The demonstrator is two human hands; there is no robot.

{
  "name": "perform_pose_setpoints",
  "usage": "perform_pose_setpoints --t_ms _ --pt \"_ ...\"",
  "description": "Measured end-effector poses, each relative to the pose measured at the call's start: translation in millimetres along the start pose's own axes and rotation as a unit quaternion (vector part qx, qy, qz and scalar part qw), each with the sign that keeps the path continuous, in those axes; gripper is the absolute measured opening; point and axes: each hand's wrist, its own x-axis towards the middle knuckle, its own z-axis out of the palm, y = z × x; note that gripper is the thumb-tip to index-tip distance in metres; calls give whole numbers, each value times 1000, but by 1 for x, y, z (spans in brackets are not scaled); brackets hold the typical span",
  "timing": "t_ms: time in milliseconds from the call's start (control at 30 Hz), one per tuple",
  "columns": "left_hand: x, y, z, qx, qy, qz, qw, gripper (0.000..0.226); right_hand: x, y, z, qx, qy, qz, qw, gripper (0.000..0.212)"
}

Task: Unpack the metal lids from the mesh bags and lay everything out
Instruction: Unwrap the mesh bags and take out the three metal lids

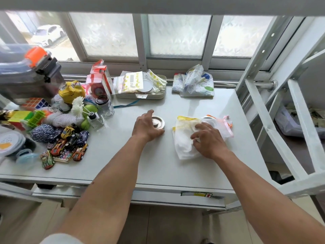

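Note:
A round metal lid (159,122) lies flat on the white table (140,155), near its middle. My left hand (146,127) rests over the lid's left side, fingers spread around it. To the right lie white mesh bags: one with a yellow drawstring (184,138) and one with a pink drawstring (222,125), partly overlapping. My right hand (208,140) presses down on the bags with curled fingers pinching the mesh. A dark round rim (207,117) and an orange bit show behind the bags; what is inside them is hidden.
The table's left side is crowded with toy cars (70,147), yarn balls, puzzle cubes, white flowers and small glass jars (105,105). A tray with plastic pouches (140,85) and a printed bag (195,81) sit by the window. A white metal frame (281,120) stands right.

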Motion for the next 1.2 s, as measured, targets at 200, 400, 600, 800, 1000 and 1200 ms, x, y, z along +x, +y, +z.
perform_pose_setpoints --t_ms 200,400,600,800,1000,1200 --pt "4 -3 12 -25 8 -11 1000 96 0 8 4 9 13 9 1000 23" --pt "-11 -6 12 11 32 7 999 93 -2 13 5 38 41 -9 998 24" --pt "-63 53 41 35 184 386 903 26 2 15 -5 200 95 49 974 28" --pt "-104 101 100 153 53 524 836 27 12 23 -24 322 63 116 938 23" --pt "-100 138 114 209 19 182 961 62 21 35 -26 458 56 154 874 13" --pt "-92 150 118 133 30 84 987 57 24 40 -26 463 44 130 876 24"
